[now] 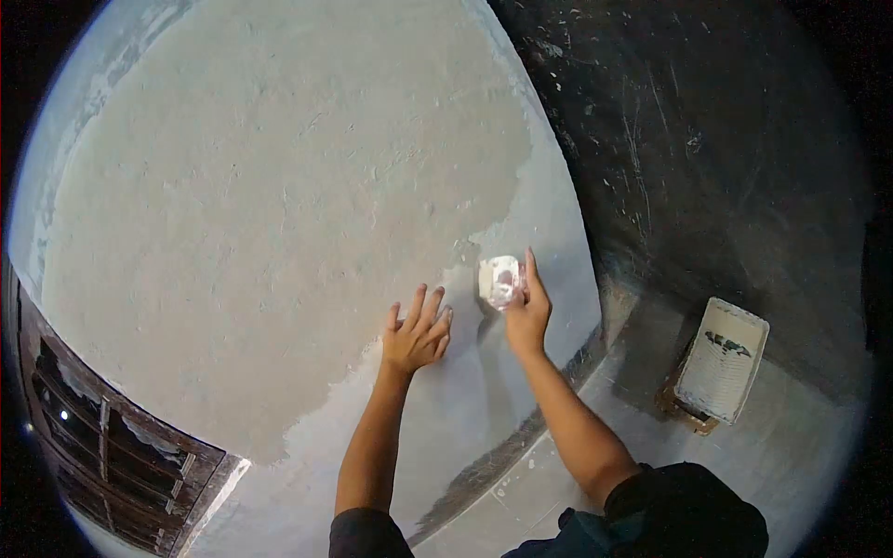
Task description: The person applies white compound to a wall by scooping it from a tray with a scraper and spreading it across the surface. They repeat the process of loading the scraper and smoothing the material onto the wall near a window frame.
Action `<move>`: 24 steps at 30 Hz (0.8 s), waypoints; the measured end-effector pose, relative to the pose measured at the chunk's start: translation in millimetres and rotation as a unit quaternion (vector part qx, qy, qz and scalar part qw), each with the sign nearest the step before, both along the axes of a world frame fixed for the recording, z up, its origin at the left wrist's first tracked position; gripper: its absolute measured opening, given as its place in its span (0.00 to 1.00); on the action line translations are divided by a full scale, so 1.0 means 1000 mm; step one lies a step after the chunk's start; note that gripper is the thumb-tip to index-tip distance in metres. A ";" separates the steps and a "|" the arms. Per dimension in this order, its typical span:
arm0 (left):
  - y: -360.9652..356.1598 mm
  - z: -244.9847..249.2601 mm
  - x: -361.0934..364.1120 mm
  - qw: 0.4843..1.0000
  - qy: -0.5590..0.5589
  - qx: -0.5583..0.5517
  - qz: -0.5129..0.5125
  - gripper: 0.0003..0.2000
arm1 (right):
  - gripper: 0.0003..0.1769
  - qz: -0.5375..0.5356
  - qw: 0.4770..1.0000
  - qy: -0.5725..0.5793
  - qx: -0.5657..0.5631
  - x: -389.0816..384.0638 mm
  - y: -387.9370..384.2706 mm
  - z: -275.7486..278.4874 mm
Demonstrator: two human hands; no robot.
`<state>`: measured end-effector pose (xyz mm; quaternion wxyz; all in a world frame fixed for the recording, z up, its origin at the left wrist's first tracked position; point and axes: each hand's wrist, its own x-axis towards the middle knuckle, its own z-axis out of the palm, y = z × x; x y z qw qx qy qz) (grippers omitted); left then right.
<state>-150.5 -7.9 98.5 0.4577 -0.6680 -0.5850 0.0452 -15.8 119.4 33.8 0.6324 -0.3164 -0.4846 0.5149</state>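
Note:
My right hand (pixel 528 312) is closed around a small whitish, partly see-through block or container (pixel 500 282), held close to the wall near the edge of a beige coat. My left hand (pixel 416 339) has its fingers spread against the wall, left of and a little below the right one, and holds nothing. The wall (pixel 298 186) has a large beige, slightly rough coated area. A paler surface (pixel 446 418) lies below and to the right of it. Exactly what the whitish object is cannot be made out.
A paint tray (pixel 724 363) with pale contents and a dark patch rests on a brownish support (pixel 688 414) at the right. A barred window (pixel 107 446) is at the lower left. A dark scuffed wall (pixel 707 139) borders the pale wall at the right.

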 end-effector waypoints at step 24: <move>0.026 -0.020 -0.006 0.996 0.050 -0.067 0.035 0.15 | 0.18 -0.028 0.974 -0.100 0.203 -0.024 0.084 0.012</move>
